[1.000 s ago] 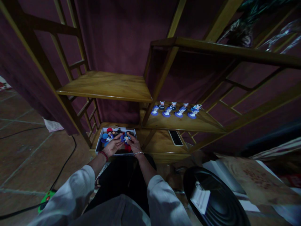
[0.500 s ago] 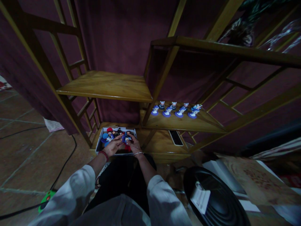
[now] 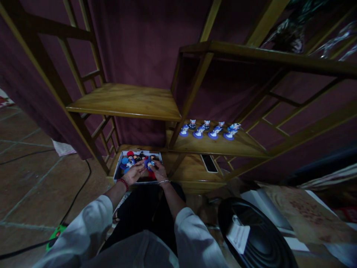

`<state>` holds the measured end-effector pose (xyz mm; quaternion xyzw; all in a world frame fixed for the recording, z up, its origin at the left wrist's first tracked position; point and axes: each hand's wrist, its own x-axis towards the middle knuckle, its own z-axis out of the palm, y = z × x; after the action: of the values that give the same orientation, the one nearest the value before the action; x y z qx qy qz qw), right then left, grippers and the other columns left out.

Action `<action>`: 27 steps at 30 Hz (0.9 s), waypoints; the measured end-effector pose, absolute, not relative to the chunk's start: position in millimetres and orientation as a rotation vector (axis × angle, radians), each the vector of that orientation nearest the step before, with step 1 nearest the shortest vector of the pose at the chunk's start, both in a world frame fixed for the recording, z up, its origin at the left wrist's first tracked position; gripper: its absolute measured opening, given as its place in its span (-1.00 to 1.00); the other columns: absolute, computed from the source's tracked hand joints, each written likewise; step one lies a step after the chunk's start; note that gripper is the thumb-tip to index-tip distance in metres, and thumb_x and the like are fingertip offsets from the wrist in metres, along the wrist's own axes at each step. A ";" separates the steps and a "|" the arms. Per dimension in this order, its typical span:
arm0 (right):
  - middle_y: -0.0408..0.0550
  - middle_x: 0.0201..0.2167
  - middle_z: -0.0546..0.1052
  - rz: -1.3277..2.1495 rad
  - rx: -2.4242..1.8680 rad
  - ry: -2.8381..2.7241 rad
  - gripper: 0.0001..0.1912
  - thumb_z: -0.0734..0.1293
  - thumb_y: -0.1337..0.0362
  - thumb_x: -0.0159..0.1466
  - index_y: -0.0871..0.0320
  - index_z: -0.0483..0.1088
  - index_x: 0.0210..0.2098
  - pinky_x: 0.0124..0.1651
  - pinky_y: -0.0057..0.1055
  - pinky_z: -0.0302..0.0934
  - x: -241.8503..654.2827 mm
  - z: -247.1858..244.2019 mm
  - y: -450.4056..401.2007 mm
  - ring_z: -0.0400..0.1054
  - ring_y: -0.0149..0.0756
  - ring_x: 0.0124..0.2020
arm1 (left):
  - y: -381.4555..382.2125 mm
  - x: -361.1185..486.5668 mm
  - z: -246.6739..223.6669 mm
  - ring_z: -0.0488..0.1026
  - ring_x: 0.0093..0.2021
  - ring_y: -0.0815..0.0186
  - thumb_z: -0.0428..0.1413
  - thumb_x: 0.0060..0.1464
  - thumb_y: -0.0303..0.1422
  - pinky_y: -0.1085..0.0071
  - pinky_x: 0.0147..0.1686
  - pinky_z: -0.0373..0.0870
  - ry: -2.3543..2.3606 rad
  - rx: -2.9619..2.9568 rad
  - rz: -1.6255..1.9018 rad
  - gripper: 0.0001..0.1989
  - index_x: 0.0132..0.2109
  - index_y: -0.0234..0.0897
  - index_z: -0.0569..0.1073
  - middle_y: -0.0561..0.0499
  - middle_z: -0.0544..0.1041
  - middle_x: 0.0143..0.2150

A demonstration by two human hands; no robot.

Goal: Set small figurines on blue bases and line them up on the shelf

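Between my two hands, over a shallow white box (image 3: 116, 178), is a small figurine (image 3: 151, 164) with blue and white parts and a purple base. My left hand (image 3: 135, 172) has its fingers closed on the base side. From the other side, my right hand (image 3: 159, 171) grips the figurine's body. More figurines (image 3: 129, 159) with red, blue and black parts lie jumbled in the box beneath. On the shelf to the right stand several figurines (image 3: 199, 132) in two rows, the front ones on purple bases.
A wooden shelf unit (image 3: 125, 100) stands before a dark red curtain. A phone (image 3: 209, 163) lies on the lower board. At my right is a black stool (image 3: 256, 230) with a white tagged item on it. A cable and green socket block (image 3: 57, 234) lie on the floor at left.
The figurine has turned slightly between my fingers. Both hands stay in nearly the same place over the box.
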<state>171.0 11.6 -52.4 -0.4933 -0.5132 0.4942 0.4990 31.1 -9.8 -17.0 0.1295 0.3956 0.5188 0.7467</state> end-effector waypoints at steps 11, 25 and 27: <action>-0.16 -0.27 0.52 1.172 -1.192 -1.263 -0.64 0.33 0.19 0.03 0.07 0.42 -0.15 -0.09 -0.35 0.25 172.5 -51.5 9.7 0.37 -0.32 -0.25 | -10.7 31.0 -18.4 0.46 -0.27 0.44 0.06 0.00 -0.64 0.47 -0.07 0.31 0.847 0.321 1.131 -0.78 -0.22 -0.33 0.48 -0.01 0.53 -0.31; -0.15 -0.42 0.50 1.124 -1.183 -1.193 -0.71 0.38 0.13 -0.04 0.14 0.39 -0.35 -0.22 -0.40 0.26 167.9 -44.7 6.1 0.37 -0.34 -0.37 | -9.0 31.4 -23.0 0.47 -0.29 0.43 0.07 -0.02 -0.66 0.47 -0.10 0.33 0.882 0.298 1.140 -0.82 -0.30 -0.35 0.48 0.00 0.53 -0.35; -0.16 -0.41 0.50 1.134 -1.175 -1.197 -0.72 0.37 0.14 -0.03 0.14 0.39 -0.34 -0.22 -0.40 0.26 168.2 -44.0 5.5 0.37 -0.35 -0.37 | -9.0 31.4 -23.0 0.47 -0.29 0.43 0.07 -0.02 -0.65 0.47 -0.10 0.33 0.879 0.298 1.142 -0.82 -0.30 -0.35 0.48 0.00 0.53 -0.36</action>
<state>168.2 5.5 -44.0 -0.4922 -0.5015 0.4750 0.5297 31.4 -9.0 -23.0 0.1358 0.4008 0.5208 0.7414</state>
